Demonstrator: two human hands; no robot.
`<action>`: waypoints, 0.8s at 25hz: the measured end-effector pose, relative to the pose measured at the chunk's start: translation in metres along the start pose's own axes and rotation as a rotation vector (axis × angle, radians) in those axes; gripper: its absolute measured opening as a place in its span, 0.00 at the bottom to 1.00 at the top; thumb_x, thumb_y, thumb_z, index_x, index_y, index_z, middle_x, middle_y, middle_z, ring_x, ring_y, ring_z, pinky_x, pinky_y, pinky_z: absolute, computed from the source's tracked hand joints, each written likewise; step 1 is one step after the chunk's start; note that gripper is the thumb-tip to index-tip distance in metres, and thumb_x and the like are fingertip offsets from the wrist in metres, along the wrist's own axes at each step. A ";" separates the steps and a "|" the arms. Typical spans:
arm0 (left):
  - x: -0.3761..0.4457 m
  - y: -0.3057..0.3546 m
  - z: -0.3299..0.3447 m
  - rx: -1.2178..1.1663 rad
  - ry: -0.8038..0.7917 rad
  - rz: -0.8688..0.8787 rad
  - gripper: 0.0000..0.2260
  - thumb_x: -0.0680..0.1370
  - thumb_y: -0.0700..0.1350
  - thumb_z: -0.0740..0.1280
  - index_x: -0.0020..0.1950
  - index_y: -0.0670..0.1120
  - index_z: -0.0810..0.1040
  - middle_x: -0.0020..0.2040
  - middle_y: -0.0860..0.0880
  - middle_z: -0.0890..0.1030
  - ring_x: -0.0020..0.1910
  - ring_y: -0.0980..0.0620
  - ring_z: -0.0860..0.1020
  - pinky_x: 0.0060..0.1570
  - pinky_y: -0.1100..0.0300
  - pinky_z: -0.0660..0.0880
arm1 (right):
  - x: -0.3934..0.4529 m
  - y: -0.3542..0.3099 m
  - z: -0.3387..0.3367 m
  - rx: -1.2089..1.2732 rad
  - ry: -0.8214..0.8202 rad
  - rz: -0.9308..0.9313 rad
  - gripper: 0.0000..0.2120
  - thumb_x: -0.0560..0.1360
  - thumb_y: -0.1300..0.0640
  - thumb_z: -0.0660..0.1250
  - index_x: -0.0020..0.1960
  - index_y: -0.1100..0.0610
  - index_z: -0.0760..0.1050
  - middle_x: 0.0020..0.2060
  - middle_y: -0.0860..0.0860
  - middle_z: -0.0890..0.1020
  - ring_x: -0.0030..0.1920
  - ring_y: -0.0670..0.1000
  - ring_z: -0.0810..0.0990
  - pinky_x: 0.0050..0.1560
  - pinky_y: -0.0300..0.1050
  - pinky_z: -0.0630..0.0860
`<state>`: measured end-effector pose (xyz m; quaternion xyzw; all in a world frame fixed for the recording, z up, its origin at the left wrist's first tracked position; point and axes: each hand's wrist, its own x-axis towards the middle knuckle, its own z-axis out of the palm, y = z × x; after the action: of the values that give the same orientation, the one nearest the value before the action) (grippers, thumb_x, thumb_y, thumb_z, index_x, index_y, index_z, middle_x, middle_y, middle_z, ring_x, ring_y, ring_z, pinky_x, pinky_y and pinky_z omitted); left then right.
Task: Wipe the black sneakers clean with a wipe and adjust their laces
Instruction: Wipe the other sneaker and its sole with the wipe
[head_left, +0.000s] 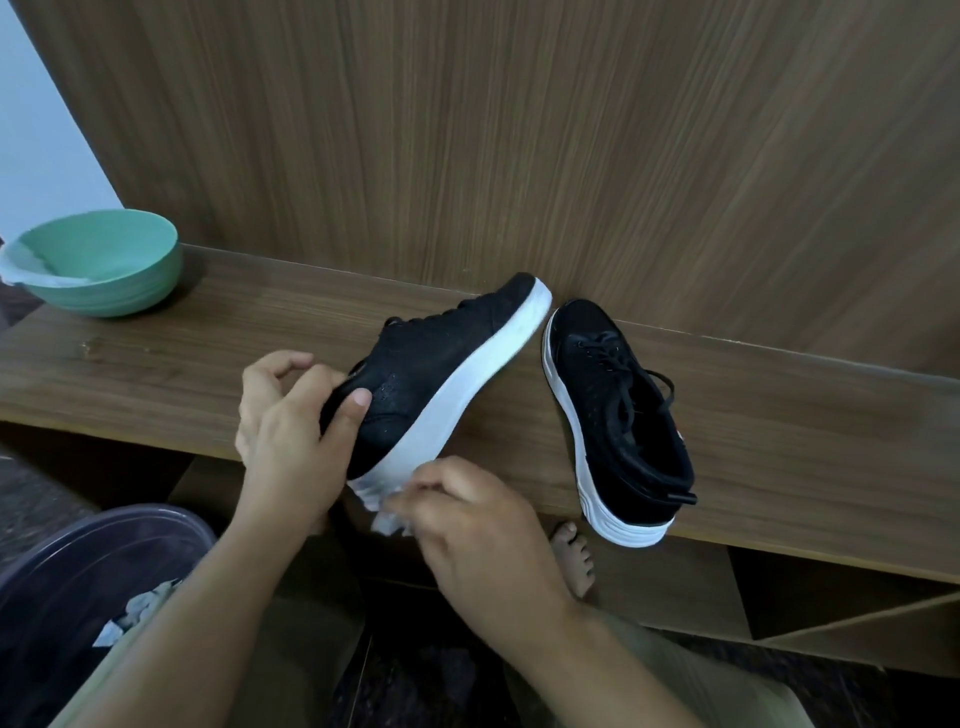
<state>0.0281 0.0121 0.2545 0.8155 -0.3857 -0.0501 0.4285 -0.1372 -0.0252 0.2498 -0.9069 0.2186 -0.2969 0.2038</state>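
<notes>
Two black sneakers with white soles are on a wooden shelf (156, 374). The left sneaker (421, 374) is tipped on its side, sole facing right, toe pointing away. My left hand (291, 431) grips its heel collar, thumb on the black upper. My right hand (467, 525) holds a crumpled white wipe (389, 519) pressed against the white sole at the heel. The right sneaker (618, 410) stands upright on the shelf, apart from both hands, its black laces loose and trailing over the side.
A green bowl (104, 265) with a white wipe draped over its rim sits at the shelf's far left. A dark bin (78, 587) with used wipes is at lower left. A wood-panel wall rises behind the shelf. A bare foot (574, 561) shows below the shelf edge.
</notes>
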 end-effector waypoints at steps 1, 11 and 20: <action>0.000 0.002 -0.002 0.039 0.017 0.030 0.08 0.75 0.49 0.66 0.51 0.46 0.78 0.66 0.46 0.64 0.66 0.44 0.64 0.64 0.36 0.62 | 0.002 0.000 0.001 -0.018 -0.008 -0.030 0.11 0.71 0.63 0.65 0.49 0.53 0.82 0.46 0.47 0.79 0.46 0.46 0.78 0.44 0.38 0.76; -0.005 0.029 0.029 0.233 0.062 0.167 0.13 0.72 0.54 0.69 0.50 0.47 0.78 0.67 0.50 0.69 0.73 0.44 0.55 0.65 0.30 0.46 | 0.040 0.032 0.004 -0.082 0.413 0.161 0.10 0.75 0.64 0.65 0.55 0.59 0.81 0.51 0.52 0.79 0.52 0.48 0.77 0.53 0.38 0.75; 0.019 0.017 0.018 -0.094 -0.051 0.162 0.07 0.69 0.54 0.66 0.37 0.55 0.70 0.54 0.63 0.67 0.70 0.58 0.58 0.71 0.42 0.40 | 0.084 0.096 -0.025 -0.215 0.461 0.445 0.14 0.78 0.63 0.61 0.59 0.54 0.79 0.53 0.51 0.79 0.55 0.54 0.75 0.51 0.36 0.65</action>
<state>0.0237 -0.0181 0.2608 0.7592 -0.4581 -0.0540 0.4591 -0.1179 -0.1534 0.2579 -0.7622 0.4817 -0.4177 0.1118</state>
